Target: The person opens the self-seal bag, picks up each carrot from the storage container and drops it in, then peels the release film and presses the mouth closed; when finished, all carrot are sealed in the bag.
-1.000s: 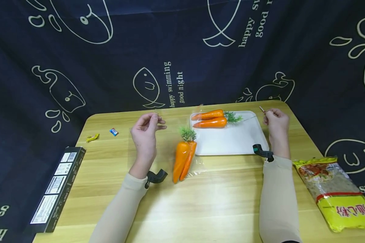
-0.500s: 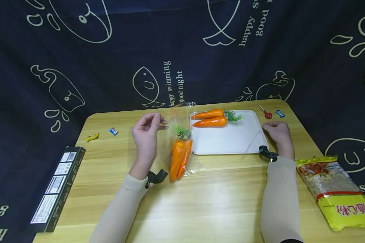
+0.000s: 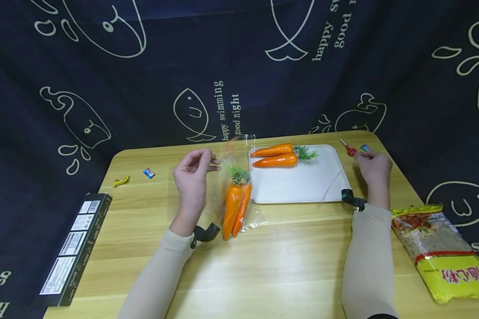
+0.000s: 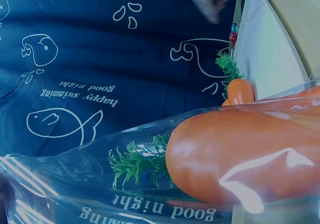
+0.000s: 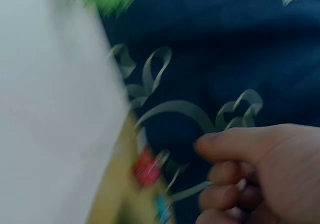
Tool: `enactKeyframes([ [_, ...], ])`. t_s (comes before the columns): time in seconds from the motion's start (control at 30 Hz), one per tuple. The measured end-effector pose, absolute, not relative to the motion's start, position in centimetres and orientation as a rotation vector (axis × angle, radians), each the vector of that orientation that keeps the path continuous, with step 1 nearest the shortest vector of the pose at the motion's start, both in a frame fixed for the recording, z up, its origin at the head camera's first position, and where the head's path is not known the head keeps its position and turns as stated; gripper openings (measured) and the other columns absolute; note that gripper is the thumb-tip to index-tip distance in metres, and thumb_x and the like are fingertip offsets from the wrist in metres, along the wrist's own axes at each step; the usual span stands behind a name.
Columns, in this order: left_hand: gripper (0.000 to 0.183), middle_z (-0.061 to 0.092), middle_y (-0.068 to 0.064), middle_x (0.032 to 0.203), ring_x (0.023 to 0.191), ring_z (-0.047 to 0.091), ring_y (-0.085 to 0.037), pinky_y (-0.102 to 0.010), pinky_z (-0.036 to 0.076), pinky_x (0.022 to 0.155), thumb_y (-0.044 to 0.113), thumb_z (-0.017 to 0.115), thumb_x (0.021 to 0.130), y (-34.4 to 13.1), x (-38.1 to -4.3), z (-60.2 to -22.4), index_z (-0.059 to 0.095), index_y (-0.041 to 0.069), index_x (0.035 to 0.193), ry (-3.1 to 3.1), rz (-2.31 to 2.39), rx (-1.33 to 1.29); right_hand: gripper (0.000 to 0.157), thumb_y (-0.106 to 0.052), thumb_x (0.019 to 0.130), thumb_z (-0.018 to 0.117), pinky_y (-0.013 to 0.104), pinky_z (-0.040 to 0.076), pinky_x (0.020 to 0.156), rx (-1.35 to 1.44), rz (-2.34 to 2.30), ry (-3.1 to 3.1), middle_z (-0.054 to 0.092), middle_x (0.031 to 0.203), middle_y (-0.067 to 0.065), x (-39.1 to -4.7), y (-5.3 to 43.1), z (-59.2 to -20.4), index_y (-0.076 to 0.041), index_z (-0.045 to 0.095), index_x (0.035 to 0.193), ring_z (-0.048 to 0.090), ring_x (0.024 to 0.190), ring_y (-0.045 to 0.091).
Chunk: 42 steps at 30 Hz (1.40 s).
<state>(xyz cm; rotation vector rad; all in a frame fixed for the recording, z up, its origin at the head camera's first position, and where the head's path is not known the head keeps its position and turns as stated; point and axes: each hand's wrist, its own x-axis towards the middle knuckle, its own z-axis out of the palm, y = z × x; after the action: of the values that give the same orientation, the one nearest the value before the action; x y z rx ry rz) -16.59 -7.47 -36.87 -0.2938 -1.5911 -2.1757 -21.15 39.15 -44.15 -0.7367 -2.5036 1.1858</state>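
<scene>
My left hand (image 3: 191,181) pinches the edge of a clear plastic bag (image 3: 239,146) between thumb and fingertips. Inside the bag are two orange carrots (image 3: 232,208) with green leafy tops; the left wrist view shows one carrot (image 4: 235,159) large under the shiny film. My right hand (image 3: 375,172) is off the tray's right side, near a red lollipop (image 3: 351,151) and a small blue-green wrapped candy (image 3: 365,147). Its fingers are curled with nothing visible in them in the right wrist view, where the lollipop (image 5: 146,168) shows to the left of the thumb.
A white tray (image 3: 295,186) bears two more carrots (image 3: 275,160) at its back left and a thin pale strip (image 3: 331,186) at right. Two small candies (image 3: 149,173) and a long black box (image 3: 77,248) lie left. A yellow food bag (image 3: 443,257) lies far right.
The right hand first drew back toward me from over the lollipop, then moved right to the blue-green candy. The pale strip now lies lower on the tray. The bagged carrots shifted slightly left.
</scene>
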Motion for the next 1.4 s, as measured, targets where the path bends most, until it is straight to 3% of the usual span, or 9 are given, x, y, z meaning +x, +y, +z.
enactKeyframes([
  [0.1, 0.029, 0.072, -0.012, 0.089, 0.075, 0.072, -0.022, -0.038, 0.063, 0.069, 0.019, 0.072, 0.092, -7.5, -16.5, -36.9, 0.068, -0.007, 0.102, -1.586, -2.193, -0.299, 0.032, -0.031, 0.093, 0.065, 0.015, 0.043, 0.058, -0.578, 1.385, -2.244, 0.061, 0.073, -0.020, -21.3, 36.4, -41.4, -0.003, 0.073, 0.108, 0.055, 0.067, 0.002],
  [0.2, 0.033, 0.072, -0.012, 0.089, 0.075, 0.072, -0.021, -0.038, 0.064, 0.070, 0.019, 0.072, 0.093, -7.4, -16.4, -36.8, 0.066, -0.012, 0.103, -1.592, -2.196, -0.299, 0.018, -0.019, 0.094, 0.068, 0.014, 0.049, 0.054, -0.318, 1.672, -2.026, 0.065, 0.072, -0.012, -21.6, 32.2, -39.2, -0.004, 0.072, 0.104, 0.059, 0.060, 0.006],
  [0.37, 0.028, 0.072, -0.011, 0.088, 0.075, 0.072, -0.022, -0.039, 0.063, 0.069, 0.018, 0.072, 0.093, -7.3, -16.3, -36.7, 0.068, -0.009, 0.101, -1.586, -2.188, -0.314, 0.031, -0.022, 0.096, 0.067, 0.027, 0.060, 0.082, 0.024, 2.094, -1.987, 0.069, 0.106, 0.009, -22.6, 24.0, -39.2, -0.004, 0.064, 0.121, 0.068, 0.095, 0.023],
  [0.5, 0.021, 0.072, -0.011, 0.087, 0.074, 0.071, -0.025, -0.040, 0.063, 0.068, 0.016, 0.072, 0.093, -7.3, -16.2, -36.6, 0.070, -0.004, 0.099, -1.562, -2.196, -0.342, 0.050, -0.030, 0.100, 0.061, 0.048, 0.046, 0.111, 0.172, 2.417, -2.061, 0.059, 0.136, 0.019, -23.3, 18.8, -41.0, -0.004, 0.050, 0.140, 0.056, 0.127, 0.037],
  [0.63, 0.024, 0.072, -0.011, 0.087, 0.073, 0.071, -0.023, -0.040, 0.063, 0.067, 0.015, 0.072, 0.092, -7.3, -16.1, -36.6, 0.068, -0.008, 0.100, -1.545, -2.211, -0.348, 0.052, -0.026, 0.103, 0.056, 0.052, 0.037, 0.117, 0.304, 2.745, -1.932, 0.052, 0.145, 0.023, -23.6, 16.1, -42.3, -0.002, 0.041, 0.147, 0.052, 0.134, 0.037],
  [0.8, 0.024, 0.072, -0.011, 0.088, 0.075, 0.072, -0.022, -0.040, 0.064, 0.068, 0.015, 0.072, 0.092, -7.5, -16.1, -36.4, 0.068, -0.008, 0.100, -1.551, -2.220, -0.326, 0.044, -0.022, 0.102, 0.058, 0.037, 0.054, 0.102, 0.388, 2.825, -1.890, 0.069, 0.125, 0.016, -23.2, 15.9, -42.6, 0.003, 0.051, 0.138, 0.069, 0.114, 0.026],
  [0.97, 0.021, 0.071, -0.013, 0.094, 0.082, 0.072, -0.024, -0.041, 0.064, 0.067, 0.019, 0.070, 0.094, -8.3, -16.6, -36.2, 0.068, -0.001, 0.102, -1.595, -2.215, -0.261, 0.037, -0.022, 0.099, 0.063, 0.034, 0.061, 0.085, 0.352, 2.619, -1.987, 0.077, 0.105, 0.007, -21.8, 17.6, -41.4, 0.004, 0.062, 0.125, 0.075, 0.095, 0.023],
  [1.17, 0.026, 0.072, -0.016, 0.112, 0.096, 0.073, -0.034, -0.047, 0.062, 0.078, 0.029, 0.057, 0.101, -8.8, -17.3, -36.6, 0.052, 0.009, 0.118, -1.828, -2.251, -0.289, 0.037, -0.026, 0.097, 0.066, 0.036, 0.063, 0.078, 0.309, 2.334, -2.147, 0.076, 0.107, 0.009, -18.9, 19.2, -39.4, 0.002, 0.066, 0.121, 0.075, 0.094, 0.026],
  [1.4, 0.041, 0.075, -0.012, 0.112, 0.094, 0.075, -0.028, -0.040, 0.062, 0.083, 0.023, 0.063, 0.099, -8.8, -17.4, -36.7, 0.051, 0.023, 0.139, -2.131, -2.238, -0.388, 0.043, -0.027, 0.096, 0.068, 0.032, 0.063, 0.077, 0.282, 2.210, -2.192, 0.076, 0.108, 0.010, -17.6, 20.3, -38.0, 0.006, 0.064, 0.123, 0.075, 0.088, 0.020],
])
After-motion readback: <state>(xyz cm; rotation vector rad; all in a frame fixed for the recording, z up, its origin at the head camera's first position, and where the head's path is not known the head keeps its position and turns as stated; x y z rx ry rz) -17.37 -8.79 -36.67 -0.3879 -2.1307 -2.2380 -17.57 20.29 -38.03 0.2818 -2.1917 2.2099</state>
